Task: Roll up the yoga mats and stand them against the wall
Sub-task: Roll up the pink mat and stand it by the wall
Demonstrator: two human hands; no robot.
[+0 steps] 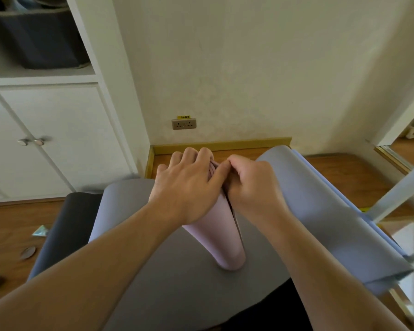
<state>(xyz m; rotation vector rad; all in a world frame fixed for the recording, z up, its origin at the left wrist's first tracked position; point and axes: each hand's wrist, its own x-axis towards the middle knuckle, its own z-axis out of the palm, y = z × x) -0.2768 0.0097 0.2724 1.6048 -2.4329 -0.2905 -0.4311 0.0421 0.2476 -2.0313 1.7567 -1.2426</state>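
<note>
A rolled pink yoga mat [221, 235] stands upright in the middle of the head view, its lower end on a flat grey mat [177, 278]. My left hand [187, 185] is curled over the roll's top end. My right hand [251, 185] grips the same top end from the right, fingers bent onto it. To the right, a grey-blue mat [325, 211] curls up loosely off the floor. A dark mat [65, 225] lies under the grey one at the left. The cream wall [237, 80] is just beyond the roll.
A white cupboard [46, 139] with two knobs and an open shelf holding a dark basket [34, 39] stands at the left. A wall socket [184, 123] sits low on the wall. Small scraps [28, 253] lie on the wooden floor. A pale metal frame [397, 187] slants at the right.
</note>
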